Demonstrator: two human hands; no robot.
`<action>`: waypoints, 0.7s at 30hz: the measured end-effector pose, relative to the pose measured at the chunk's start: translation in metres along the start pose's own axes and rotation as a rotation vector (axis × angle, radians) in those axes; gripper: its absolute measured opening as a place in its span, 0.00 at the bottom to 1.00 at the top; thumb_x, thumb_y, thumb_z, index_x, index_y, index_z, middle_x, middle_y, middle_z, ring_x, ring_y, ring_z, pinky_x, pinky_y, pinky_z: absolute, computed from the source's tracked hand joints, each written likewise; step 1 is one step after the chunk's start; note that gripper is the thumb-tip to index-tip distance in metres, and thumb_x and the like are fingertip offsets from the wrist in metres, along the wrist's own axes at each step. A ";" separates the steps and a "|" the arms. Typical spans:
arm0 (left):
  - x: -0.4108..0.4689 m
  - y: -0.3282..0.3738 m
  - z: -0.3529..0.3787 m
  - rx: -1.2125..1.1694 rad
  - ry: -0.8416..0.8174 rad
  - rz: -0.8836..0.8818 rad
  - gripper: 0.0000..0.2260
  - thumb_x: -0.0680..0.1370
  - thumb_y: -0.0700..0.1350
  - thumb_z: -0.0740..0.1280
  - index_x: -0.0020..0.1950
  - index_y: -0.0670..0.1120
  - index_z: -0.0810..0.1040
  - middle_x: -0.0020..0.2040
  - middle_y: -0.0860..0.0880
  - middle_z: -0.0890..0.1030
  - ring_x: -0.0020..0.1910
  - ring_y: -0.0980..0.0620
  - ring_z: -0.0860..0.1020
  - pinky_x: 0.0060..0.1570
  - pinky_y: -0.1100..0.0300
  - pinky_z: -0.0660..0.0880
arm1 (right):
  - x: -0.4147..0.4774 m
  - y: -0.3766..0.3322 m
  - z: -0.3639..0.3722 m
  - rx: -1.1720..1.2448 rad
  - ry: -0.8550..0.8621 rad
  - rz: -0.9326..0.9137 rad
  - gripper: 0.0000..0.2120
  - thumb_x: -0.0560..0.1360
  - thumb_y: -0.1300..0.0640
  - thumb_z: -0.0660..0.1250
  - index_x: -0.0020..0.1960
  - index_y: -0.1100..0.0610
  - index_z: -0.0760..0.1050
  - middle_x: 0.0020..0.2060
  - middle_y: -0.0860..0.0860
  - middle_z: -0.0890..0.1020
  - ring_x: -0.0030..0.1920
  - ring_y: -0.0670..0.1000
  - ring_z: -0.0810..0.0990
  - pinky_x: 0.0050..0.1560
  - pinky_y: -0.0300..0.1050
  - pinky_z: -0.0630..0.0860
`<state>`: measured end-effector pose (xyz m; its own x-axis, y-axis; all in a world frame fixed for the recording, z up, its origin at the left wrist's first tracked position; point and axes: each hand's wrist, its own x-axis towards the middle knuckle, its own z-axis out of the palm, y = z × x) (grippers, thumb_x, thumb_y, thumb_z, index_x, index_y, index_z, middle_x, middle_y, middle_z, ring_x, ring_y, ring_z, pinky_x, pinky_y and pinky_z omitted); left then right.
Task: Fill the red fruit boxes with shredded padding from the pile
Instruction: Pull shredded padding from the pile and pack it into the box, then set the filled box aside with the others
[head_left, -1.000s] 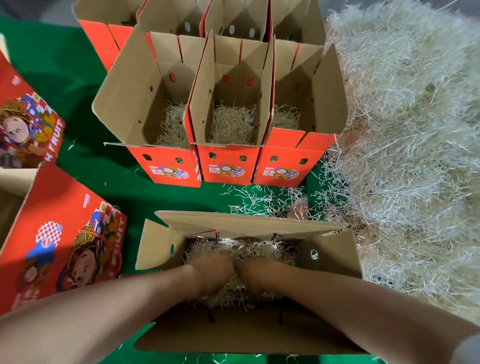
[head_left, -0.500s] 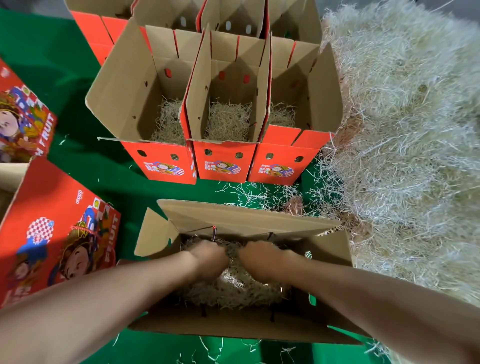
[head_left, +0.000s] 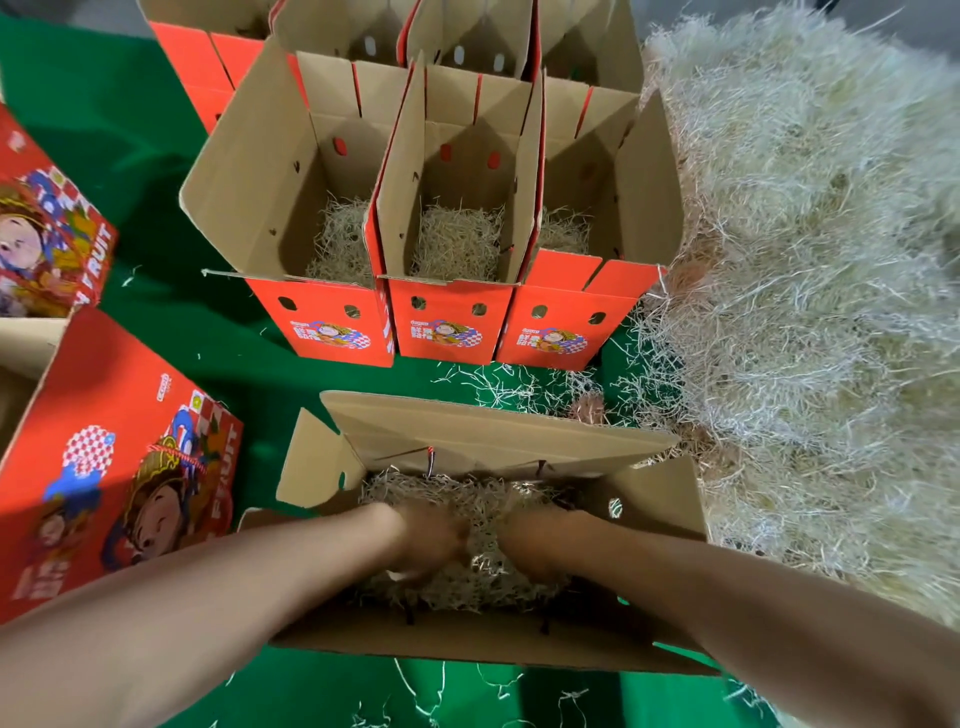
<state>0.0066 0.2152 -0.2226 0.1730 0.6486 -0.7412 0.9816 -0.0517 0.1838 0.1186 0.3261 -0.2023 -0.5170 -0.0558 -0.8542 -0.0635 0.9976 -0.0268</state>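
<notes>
An open cardboard-lined fruit box (head_left: 493, 431) stands nearest me, with shredded padding (head_left: 467, 499) inside it. Both my hands reach down into this box. My left hand (head_left: 431, 540) and my right hand (head_left: 535, 545) sit side by side on the padding, a small gap between them. Their fingers are sunk in the shreds and blurred, so their pose is hidden. The big pale padding pile (head_left: 805, 312) fills the right side, touching the box's right flap.
Behind the near box, three open red boxes (head_left: 447, 332) stand in a row, each with some padding at the bottom. More open boxes (head_left: 467, 41) stand behind them. Two red printed boxes (head_left: 119, 457) lie at the left. Loose shreds lie scattered on the green cloth (head_left: 104, 130).
My hands have drawn back a little toward the box's near side while staying on the padding. The view shifted slightly; the other boxes stay put.
</notes>
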 end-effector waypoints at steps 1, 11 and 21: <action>0.003 -0.004 0.010 0.030 -0.134 -0.045 0.21 0.79 0.46 0.62 0.72 0.50 0.66 0.73 0.45 0.62 0.71 0.41 0.62 0.67 0.42 0.64 | 0.000 -0.001 0.006 -0.037 -0.128 -0.038 0.17 0.75 0.63 0.63 0.63 0.64 0.71 0.61 0.61 0.73 0.60 0.60 0.73 0.52 0.52 0.73; -0.005 -0.005 -0.009 -0.234 0.118 -0.063 0.18 0.78 0.40 0.62 0.67 0.50 0.72 0.71 0.47 0.65 0.68 0.45 0.66 0.64 0.52 0.66 | 0.000 -0.007 0.000 -0.037 0.114 0.015 0.16 0.76 0.63 0.61 0.63 0.63 0.72 0.66 0.63 0.69 0.62 0.62 0.71 0.53 0.56 0.74; -0.029 -0.020 -0.021 -0.257 0.059 -0.235 0.13 0.78 0.39 0.59 0.62 0.40 0.73 0.54 0.42 0.76 0.50 0.44 0.76 0.49 0.53 0.74 | -0.034 0.017 -0.011 0.128 0.224 0.136 0.16 0.75 0.64 0.61 0.62 0.57 0.74 0.57 0.56 0.79 0.55 0.57 0.79 0.48 0.50 0.78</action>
<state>-0.0201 0.2136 -0.1915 -0.0674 0.6634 -0.7452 0.9404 0.2917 0.1747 0.1258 0.3440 -0.1680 -0.6902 0.0852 -0.7186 0.1200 0.9928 0.0025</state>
